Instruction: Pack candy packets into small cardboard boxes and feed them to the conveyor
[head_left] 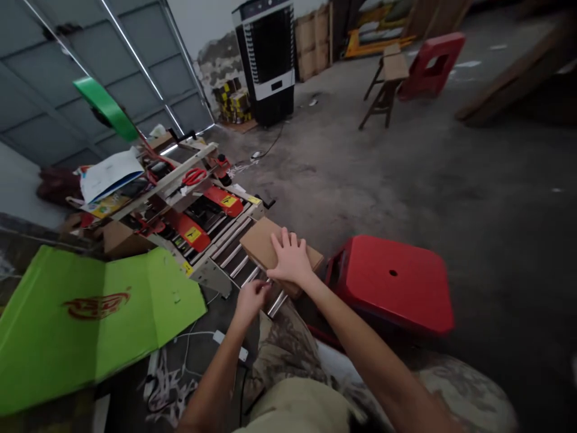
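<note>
A brown cardboard box (261, 239) lies on the metal rollers (234, 260) at the near end of a carton sealing machine (205, 210). My right hand (291, 258) rests on top of the box with its fingers spread. Just left of the box, over the rollers, is my left hand (252, 300), its fingers curled and the thumb close to the index finger. Whether anything small sits between those fingertips I cannot make out.
A red plastic stool (396, 282) stands right of the rollers. A green printed board (126, 313) leans at left. Red-handled scissors (195, 176) and papers (112, 174) lie on the machine. A power strip (229, 346) and cords are on the floor; an air cooler (270, 60) stands behind.
</note>
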Motion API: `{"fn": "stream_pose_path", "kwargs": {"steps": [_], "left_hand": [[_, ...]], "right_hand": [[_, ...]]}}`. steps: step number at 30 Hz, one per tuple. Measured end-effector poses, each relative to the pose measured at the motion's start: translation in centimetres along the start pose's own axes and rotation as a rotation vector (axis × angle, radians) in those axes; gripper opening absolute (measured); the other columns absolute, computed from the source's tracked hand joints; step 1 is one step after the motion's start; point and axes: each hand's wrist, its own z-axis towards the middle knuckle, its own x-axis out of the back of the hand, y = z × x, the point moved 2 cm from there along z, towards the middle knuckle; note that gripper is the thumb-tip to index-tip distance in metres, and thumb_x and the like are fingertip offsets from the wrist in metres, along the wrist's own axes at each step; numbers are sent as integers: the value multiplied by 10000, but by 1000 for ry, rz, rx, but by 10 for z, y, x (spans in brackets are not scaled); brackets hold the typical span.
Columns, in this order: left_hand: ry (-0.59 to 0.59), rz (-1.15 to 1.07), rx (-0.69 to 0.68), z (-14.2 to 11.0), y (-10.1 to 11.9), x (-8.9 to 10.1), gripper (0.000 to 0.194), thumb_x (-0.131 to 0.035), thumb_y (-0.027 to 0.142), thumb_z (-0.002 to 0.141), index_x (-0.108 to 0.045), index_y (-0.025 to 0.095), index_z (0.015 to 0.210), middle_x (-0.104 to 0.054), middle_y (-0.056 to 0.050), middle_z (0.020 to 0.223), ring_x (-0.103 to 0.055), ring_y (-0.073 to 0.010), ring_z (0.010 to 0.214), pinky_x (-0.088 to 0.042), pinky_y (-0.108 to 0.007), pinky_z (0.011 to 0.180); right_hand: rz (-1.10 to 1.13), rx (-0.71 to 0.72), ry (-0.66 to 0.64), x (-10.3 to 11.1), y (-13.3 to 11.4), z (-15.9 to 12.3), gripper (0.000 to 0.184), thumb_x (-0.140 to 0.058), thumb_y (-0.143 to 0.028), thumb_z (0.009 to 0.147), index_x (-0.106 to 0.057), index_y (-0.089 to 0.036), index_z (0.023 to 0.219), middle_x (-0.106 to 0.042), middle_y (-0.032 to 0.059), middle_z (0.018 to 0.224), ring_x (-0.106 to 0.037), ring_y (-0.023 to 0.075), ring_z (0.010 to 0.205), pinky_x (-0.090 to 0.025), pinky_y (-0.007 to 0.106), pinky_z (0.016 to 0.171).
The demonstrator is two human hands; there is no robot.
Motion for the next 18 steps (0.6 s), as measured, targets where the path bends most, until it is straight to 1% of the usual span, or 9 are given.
{"fn": "stream_pose_path", "kwargs": {"steps": [2, 3, 5, 7, 8, 11, 12, 14, 18], "left_hand": [[228, 92, -350, -12, 27, 14, 531, -585, 565, 832, -627, 180, 1196, -674, -157, 1180, -596, -316, 1181, -415, -465, 1074], [257, 116, -508, -16, 42, 11, 593, -570, 557, 848, -549, 193, 1315, -595, -157, 1333, -532, -305, 1276, -365, -458, 1124], [141, 175, -714, -16, 66, -10, 846, -656, 592, 778, -379, 199, 1473, -368, -149, 1549, -323, -324, 1446, -221, -480, 1208], [-29, 261, -769, -10, 80, -38, 1096, -797, 628, 601, -350, 193, 1502, -221, -140, 1614, -104, -379, 1506, -55, -529, 1233], [-71, 294, -760, -6, 82, -50, 1139, -838, 621, 536, -382, 197, 1490, -204, -136, 1619, -37, -397, 1508, 6, -546, 1227], [-43, 378, -733, 8, 75, -67, 986, -828, 556, 591, -462, 234, 1447, -234, -111, 1612, -7, -389, 1512, 73, -552, 1219], [-18, 426, -742, 13, 73, -64, 924, -797, 534, 641, -460, 240, 1449, -246, -105, 1610, -36, -380, 1513, 61, -550, 1222], [36, 559, -763, 28, 71, -46, 870, -748, 511, 696, -441, 232, 1461, -270, -113, 1602, -88, -379, 1509, 18, -553, 1225], [137, 838, -764, 63, 95, 29, 803, -716, 507, 721, -496, 149, 1406, -393, -187, 1525, -248, -415, 1456, -143, -561, 1206]], "right_hand": [[-3, 16, -28, -17, -5, 13, 1128, -779, -559, 632, -261, -122, 1535, -111, 281, 1589, -222, 494, 1395, -213, 657, 1077], [11, 21, -50, -22, -2, 17, 1134, -783, -537, 634, -248, -110, 1539, -84, 282, 1592, -192, 497, 1410, -194, 667, 1084], [101, 66, -141, -21, 13, 22, 1102, -772, -434, 646, -234, -77, 1539, -74, 277, 1596, -145, 470, 1446, -168, 654, 1116], [333, 121, -194, -13, 40, 21, 1005, -671, -364, 712, -196, -60, 1544, -146, 250, 1594, -169, 378, 1475, -217, 578, 1148], [493, 117, -161, -7, 57, 17, 938, -588, -356, 767, -161, -71, 1552, -203, 226, 1588, -213, 318, 1476, -271, 531, 1145], [906, -55, 103, -1, 115, -17, 790, -403, -387, 868, -103, -178, 1568, -313, 152, 1567, -331, 230, 1439, -416, 467, 1065], [983, -135, 172, -5, 135, -35, 778, -411, -423, 867, -136, -215, 1564, -331, 141, 1561, -353, 241, 1428, -435, 477, 1047], [1081, -265, 197, -21, 170, -78, 789, -513, -508, 821, -269, -259, 1529, -396, 152, 1522, -415, 282, 1387, -446, 505, 1039], [1198, -543, 135, -56, 229, -177, 683, -698, -638, 694, -583, -360, 1307, -586, 189, 1331, -591, 312, 1206, -491, 484, 983]]}}
